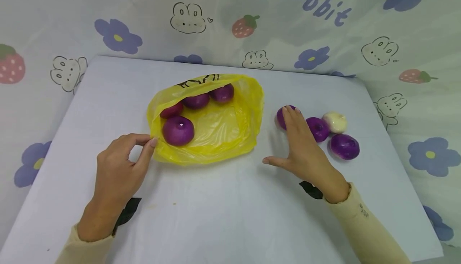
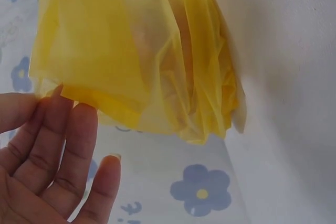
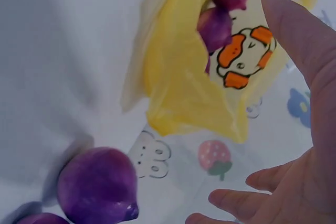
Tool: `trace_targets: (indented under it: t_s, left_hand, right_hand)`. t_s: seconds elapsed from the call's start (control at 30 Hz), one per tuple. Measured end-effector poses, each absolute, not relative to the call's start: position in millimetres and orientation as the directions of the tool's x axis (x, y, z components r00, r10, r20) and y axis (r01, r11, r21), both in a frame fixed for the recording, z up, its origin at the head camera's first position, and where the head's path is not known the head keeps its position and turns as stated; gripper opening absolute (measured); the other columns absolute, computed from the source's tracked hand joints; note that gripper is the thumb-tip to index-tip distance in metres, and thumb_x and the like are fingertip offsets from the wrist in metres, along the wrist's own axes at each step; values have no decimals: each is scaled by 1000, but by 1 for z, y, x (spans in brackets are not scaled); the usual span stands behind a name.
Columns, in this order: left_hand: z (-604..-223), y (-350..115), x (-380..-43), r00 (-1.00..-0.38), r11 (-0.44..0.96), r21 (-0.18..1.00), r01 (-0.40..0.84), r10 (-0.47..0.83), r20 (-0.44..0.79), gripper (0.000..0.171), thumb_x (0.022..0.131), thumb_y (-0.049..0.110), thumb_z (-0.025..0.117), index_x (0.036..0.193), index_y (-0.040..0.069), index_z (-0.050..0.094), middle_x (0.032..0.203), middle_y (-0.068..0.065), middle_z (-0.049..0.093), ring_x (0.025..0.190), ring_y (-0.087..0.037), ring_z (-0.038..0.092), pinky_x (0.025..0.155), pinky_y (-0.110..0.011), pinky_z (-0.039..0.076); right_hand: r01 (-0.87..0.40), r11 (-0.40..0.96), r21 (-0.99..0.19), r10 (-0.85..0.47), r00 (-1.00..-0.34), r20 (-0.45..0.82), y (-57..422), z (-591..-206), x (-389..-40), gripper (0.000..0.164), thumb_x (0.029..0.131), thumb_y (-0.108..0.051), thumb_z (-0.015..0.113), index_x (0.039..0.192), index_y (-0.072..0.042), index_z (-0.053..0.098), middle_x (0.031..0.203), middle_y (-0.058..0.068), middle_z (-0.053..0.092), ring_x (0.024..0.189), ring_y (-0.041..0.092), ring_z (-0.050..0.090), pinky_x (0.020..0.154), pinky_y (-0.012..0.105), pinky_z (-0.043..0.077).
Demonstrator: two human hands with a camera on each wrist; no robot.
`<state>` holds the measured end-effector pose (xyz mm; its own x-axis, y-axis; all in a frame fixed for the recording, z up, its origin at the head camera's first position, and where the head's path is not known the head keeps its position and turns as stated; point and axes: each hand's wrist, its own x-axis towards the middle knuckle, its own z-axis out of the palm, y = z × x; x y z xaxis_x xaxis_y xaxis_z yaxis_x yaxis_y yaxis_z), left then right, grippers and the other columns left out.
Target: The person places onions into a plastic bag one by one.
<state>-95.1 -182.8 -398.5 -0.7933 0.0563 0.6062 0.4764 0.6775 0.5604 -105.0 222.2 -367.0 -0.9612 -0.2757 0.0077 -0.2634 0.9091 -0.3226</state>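
Note:
A yellow plastic bag [image 1: 248, 114] lies with its mouth toward me, and several purple onions [image 1: 178, 131] sit inside it. My left hand [image 1: 120, 166] pinches the bag's left edge between thumb and fingers; the left wrist view shows the thin film [image 2: 100, 40] at the fingertips. To the bag's right, my right hand [image 1: 304, 152] is spread with straight fingers and thumb held wide. Its fingertips overlap a purple onion [image 1: 282, 119] in the head view. In the right wrist view, that hand [image 3: 299, 177] has nothing in its grasp, apart from the nearest onion [image 3: 100, 184].
Right of the right hand are two more purple onions [image 1: 344, 147] and a peeled white onion [image 1: 335, 122], grouped close together. Everything stands on a white tabletop [image 1: 216, 212]. Behind its far edge hangs a cloth [image 1: 144, 12] printed with rabbits, flowers and strawberries.

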Motion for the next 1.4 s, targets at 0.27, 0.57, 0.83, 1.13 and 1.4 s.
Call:
trace_targets:
  t_s: [0.27,0.57,0.83,1.13,1.4]
  left_hand:
    - [-399,-184,-94,-788,675,559,481,55,613,22,81,-3,86,98,-7,73,92,-20,75,85,-38,70,96,-4,34]
    - [-401,-182,-95,-791,672,561,483,59,609,20,82,-2,86,98,-6,74,91,-18,75,86,-36,70,95,-4,34]
    - [-401,-182,-95,-783,674,555,488,55,620,21,80,-3,86,97,-6,74,90,-19,75,84,-37,70,95,-4,34]
    - [-401,-182,-96,-784,673,557,486,56,618,21,80,-3,86,97,-7,74,91,-19,75,85,-38,70,95,-4,34]
    - [-401,-181,-96,-780,669,558,491,53,623,21,80,-4,86,97,-7,74,91,-19,75,84,-38,70,95,-4,34]
  right_hand:
    - [-179,935,-307,-202,-978,-46,240,-375,-125,137,80,-56,88,167,-8,-6,174,17,-3,159,40,-3,123,60,10]
    - [-89,935,-343,-128,-987,-94,251,-381,-144,117,91,-40,82,165,3,3,170,29,5,156,50,9,122,63,12]
    - [-48,938,-343,-82,-993,-84,256,-382,-158,106,92,-37,81,161,9,14,164,35,22,147,53,30,117,63,30]
    - [-7,943,-332,-63,-985,-158,258,-384,-163,103,94,-37,79,160,11,16,160,38,30,141,57,37,115,64,32]
    - [-31,950,-311,-74,-989,-127,259,-388,-165,98,94,-33,78,158,13,21,155,39,36,135,60,41,113,65,34]
